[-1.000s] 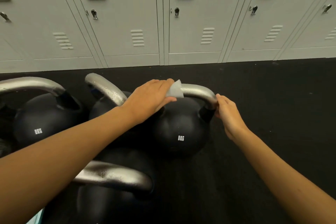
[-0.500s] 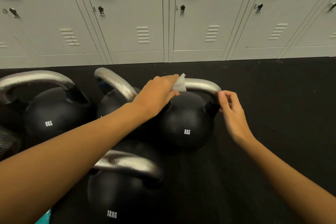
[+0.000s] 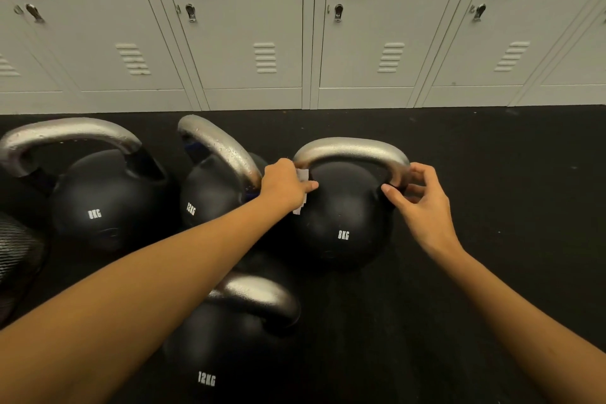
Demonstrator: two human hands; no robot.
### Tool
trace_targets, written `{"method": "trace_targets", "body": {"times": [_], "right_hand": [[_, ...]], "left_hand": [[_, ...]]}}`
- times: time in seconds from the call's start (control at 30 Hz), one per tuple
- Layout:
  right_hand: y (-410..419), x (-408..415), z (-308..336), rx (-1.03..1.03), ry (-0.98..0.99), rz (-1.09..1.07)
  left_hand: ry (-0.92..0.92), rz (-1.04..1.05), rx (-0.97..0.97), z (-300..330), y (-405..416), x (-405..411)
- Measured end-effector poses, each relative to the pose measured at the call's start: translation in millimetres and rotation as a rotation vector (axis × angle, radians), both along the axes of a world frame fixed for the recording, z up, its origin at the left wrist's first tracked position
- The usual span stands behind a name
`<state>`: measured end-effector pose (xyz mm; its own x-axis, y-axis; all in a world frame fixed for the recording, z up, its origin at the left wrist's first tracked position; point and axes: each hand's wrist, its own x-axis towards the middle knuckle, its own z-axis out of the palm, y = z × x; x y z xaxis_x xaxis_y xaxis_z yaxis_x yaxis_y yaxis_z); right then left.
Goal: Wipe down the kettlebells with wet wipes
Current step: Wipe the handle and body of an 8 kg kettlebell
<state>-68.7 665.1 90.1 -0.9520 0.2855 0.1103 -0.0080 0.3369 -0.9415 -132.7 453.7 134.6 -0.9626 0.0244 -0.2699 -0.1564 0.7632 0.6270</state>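
Black floor (image 3: 492,207): kettlebells marked 8KG (image 3: 343,235), 12KG (image 3: 206,379).

Four black kettlebells stand upright on dark floor; the right-hand 8KG kettlebell (image 3: 341,216) has a white wipe (image 3: 302,176) against its silver handle's left end

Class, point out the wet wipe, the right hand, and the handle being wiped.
wet wipe (image 3: 303,175), head view, white edge above the fingers
right hand (image 3: 423,207), head view, back of the hand
handle (image 3: 352,147), head view, top of the arch

Left hand (image 3: 284,184) presses wet wipe (image 3: 302,176) against 8KG kettlebell (image 3: 344,223); right hand (image 3: 423,203) pinches its handle (image 3: 354,149).
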Motion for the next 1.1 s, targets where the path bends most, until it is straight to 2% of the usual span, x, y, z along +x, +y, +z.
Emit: {"method": "trace_targets", "body": {"times": [0.2,0.3,0.37,0.4,0.53,0.63,0.77,0.87,1.03,1.1], "right_hand": [[-2,3,2,0.054,0.007,-0.050],[-15,13,21,0.190,0.223,-0.196],[-32,19,33,0.203,0.356,-0.144],[-43,22,36,0.172,0.356,-0.071],[-87,27,38,-0.086,0.007,0.211],[-104,22,44,-0.209,-0.147,0.279],[-116,15,46,-0.432,-0.223,0.335],[-121,7,44,-0.516,-0.232,0.322],[-122,-11,32,-0.587,-0.208,0.317],[-121,-19,26,-0.529,-0.207,0.311]], "left_hand": [[0.037,-0.068,0.011,43,-1,-6],[0.041,-0.143,-0.028,54,-7,-3],[0.039,-0.184,-0.027,55,-12,-1],[0.044,-0.205,-0.023,55,-14,0],[0.081,-0.240,0.003,47,-22,7],[0.044,-0.263,0.044,38,-23,20],[-0.081,-0.306,0.183,31,-22,35],[-0.089,-0.289,0.203,32,-26,32],[-0.025,-0.288,0.201,41,-44,20],[-0.014,-0.285,0.256,45,-51,14]]}}
